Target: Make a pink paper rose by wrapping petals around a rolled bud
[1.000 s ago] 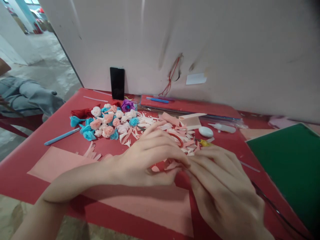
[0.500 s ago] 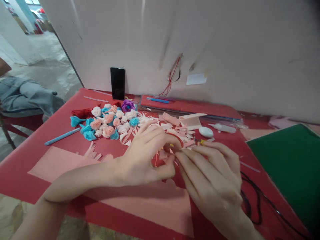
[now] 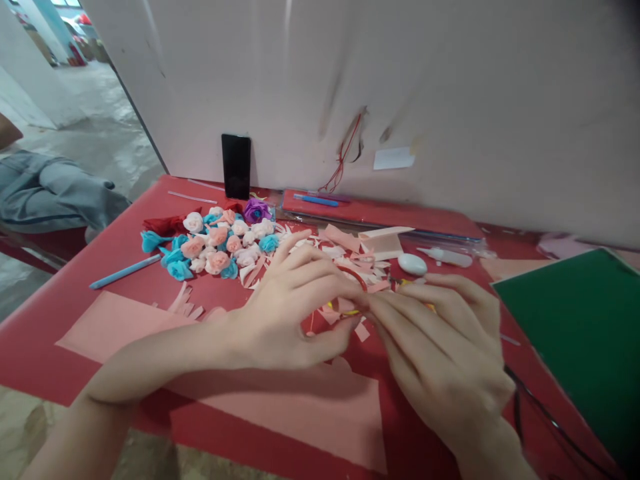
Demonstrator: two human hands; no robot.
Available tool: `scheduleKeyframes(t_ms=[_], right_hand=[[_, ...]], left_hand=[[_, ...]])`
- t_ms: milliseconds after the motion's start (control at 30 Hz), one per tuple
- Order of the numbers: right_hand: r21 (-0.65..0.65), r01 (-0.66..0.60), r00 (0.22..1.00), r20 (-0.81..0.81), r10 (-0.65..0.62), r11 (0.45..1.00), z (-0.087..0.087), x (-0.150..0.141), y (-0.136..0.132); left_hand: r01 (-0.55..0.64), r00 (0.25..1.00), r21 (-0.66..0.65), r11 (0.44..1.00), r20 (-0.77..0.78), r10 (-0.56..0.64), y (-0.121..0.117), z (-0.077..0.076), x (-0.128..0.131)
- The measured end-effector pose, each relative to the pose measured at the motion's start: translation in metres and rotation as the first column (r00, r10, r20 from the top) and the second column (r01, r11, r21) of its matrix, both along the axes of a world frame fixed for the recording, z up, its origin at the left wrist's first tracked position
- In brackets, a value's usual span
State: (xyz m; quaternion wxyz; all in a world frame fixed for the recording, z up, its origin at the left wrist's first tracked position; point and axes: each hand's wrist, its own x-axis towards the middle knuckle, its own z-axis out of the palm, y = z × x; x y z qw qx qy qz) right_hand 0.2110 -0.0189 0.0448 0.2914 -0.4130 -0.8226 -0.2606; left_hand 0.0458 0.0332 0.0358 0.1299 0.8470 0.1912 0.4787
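Observation:
My left hand (image 3: 295,313) and my right hand (image 3: 443,353) meet over the middle of the table, fingertips almost touching. Thumb and forefinger of the left are curled into a pinch, and the right fingers are pressed together. Whatever small thing lies between them is hidden. Under the fingers shows a red and yellow loop (image 3: 356,279), like a scissors handle, among cut pink paper scraps (image 3: 343,238). Below my left forearm lies a large sheet of pink paper (image 3: 310,407). Left of the scraps are several paper roses (image 3: 217,263) in pink, white and blue.
A black phone (image 3: 237,167) leans on the white wall. A blue pen (image 3: 125,271) lies at left. At right are a white oval object (image 3: 413,264), a small glue bottle (image 3: 450,257), a green board (image 3: 585,340) and a black cable (image 3: 550,417). A seated person's leg (image 3: 65,190) shows far left.
My right hand has shifted slightly to the right. A small pink piece seen at the fingertips earlier is now out of sight, and a scrap shows on the table below them.

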Motion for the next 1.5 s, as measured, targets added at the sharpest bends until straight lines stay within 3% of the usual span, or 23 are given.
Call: scheduleKeyframes(t_ms=[433, 667, 800, 900, 1100, 1367, 1500], right_hand=[[-0.034, -0.028, 0.999, 0.014, 0.029, 0.999, -0.001, 0.003, 0.000], [-0.030, -0.093, 0.995, -0.021, 0.093, 0.995, -0.002, 0.006, 0.004], [-0.138, -0.211, 0.962, -0.203, 0.181, 0.968, -0.003, 0.015, 0.012], [-0.198, -0.300, 0.925, -0.299, 0.234, 0.933, -0.006, 0.020, 0.018], [-0.270, -0.353, 0.905, -0.342, 0.253, 0.896, -0.008, 0.021, 0.021], [-0.233, -0.337, 0.931, -0.228, 0.286, 0.912, -0.005, 0.022, 0.020], [-0.151, -0.353, 0.929, -0.173, 0.327, 0.923, -0.003, 0.023, 0.022]], left_hand=[[-0.037, 0.999, 0.038, 0.999, 0.006, 0.036, 0.003, -0.003, -0.001], [0.020, 0.999, -0.132, 0.991, 0.045, -0.015, 0.000, -0.001, 0.001], [0.138, 0.990, -0.338, 0.931, 0.039, -0.133, -0.001, 0.010, -0.006], [0.200, 0.980, -0.408, 0.891, 0.093, -0.177, -0.001, 0.015, -0.010], [0.187, 0.982, -0.393, 0.900, 0.096, -0.162, 0.000, 0.015, -0.010], [0.125, 0.992, -0.359, 0.925, 0.028, -0.123, -0.001, 0.016, -0.011], [0.104, 0.994, -0.294, 0.950, -0.010, -0.111, -0.002, 0.020, -0.012]])
